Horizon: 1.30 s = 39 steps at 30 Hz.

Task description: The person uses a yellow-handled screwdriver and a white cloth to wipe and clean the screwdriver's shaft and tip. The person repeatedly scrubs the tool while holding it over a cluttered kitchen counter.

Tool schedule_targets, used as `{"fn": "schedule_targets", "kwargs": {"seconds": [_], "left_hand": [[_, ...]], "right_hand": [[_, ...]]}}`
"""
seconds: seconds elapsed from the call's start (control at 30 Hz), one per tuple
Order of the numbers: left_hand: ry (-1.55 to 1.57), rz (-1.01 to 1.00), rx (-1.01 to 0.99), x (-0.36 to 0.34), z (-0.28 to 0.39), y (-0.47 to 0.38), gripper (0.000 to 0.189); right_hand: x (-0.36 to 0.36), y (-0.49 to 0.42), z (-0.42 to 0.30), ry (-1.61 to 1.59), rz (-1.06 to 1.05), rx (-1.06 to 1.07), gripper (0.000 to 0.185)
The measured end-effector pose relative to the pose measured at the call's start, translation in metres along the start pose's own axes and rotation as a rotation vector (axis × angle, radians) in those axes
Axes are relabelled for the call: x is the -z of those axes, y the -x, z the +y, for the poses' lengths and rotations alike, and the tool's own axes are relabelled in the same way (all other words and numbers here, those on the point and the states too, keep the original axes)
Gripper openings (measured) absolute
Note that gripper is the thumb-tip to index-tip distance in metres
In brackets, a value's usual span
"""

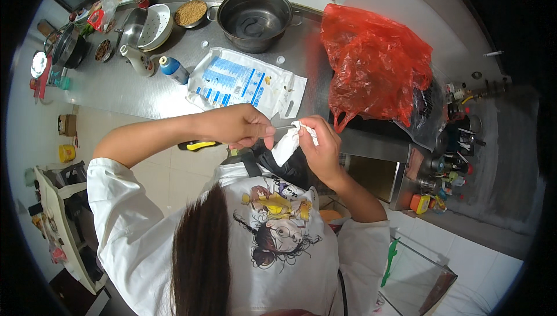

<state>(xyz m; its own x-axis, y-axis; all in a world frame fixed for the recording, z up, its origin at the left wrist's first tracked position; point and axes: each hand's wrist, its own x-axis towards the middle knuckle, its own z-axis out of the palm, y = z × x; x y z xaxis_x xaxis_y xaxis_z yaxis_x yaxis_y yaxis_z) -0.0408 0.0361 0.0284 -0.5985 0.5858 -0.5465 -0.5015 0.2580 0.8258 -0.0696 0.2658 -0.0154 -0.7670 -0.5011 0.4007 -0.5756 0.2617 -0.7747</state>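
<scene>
My left hand point(250, 128) grips a tool with a black-and-yellow handle point(199, 145), likely a screwdriver; its thin metal shaft point(283, 128) points right. Around the shaft's far end, my right hand point(320, 142) pinches a crumpled white tissue or cloth point(286, 147), part of which hangs down. The tool's tip is hidden by the white material and fingers. Both hands are in front of the steel counter's near edge, just below a white-and-blue printed plastic bag point(235, 82) lying flat on it.
On the steel counter point(104, 92) stand a large pot point(255, 20), a blue-and-white can point(174, 70), a white bottle point(138, 60) and a bowl of beans or grains point(190, 13). A red plastic bag point(376, 63) lies at right, near a glass-walled container point(417, 272).
</scene>
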Motion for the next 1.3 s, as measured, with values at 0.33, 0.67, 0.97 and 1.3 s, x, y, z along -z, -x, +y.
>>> {"fn": "schedule_targets", "kwargs": {"seconds": [0.33, 0.67, 0.97, 1.3], "left_hand": [[-0.694, 0.377, -0.294, -0.013, 0.002, 0.003, 0.015], [-0.909, 0.513, -0.383, -0.022, 0.007, 0.015, 0.014], [-1.14, 0.545, -0.434, -0.037, 0.005, 0.023, 0.012], [-1.334, 0.58, -0.412, -0.046, 0.003, 0.027, 0.014]], "right_hand": [[0.004, 0.007, 0.006, -0.059, -0.16, -0.156, 0.01], [0.002, 0.017, 0.009, -0.717, -0.165, -0.555, 0.017], [0.005, 0.02, 0.008, -0.742, -0.261, -0.576, 0.015], [0.008, 0.023, 0.007, -0.791, -0.298, -0.625, 0.015]]}}
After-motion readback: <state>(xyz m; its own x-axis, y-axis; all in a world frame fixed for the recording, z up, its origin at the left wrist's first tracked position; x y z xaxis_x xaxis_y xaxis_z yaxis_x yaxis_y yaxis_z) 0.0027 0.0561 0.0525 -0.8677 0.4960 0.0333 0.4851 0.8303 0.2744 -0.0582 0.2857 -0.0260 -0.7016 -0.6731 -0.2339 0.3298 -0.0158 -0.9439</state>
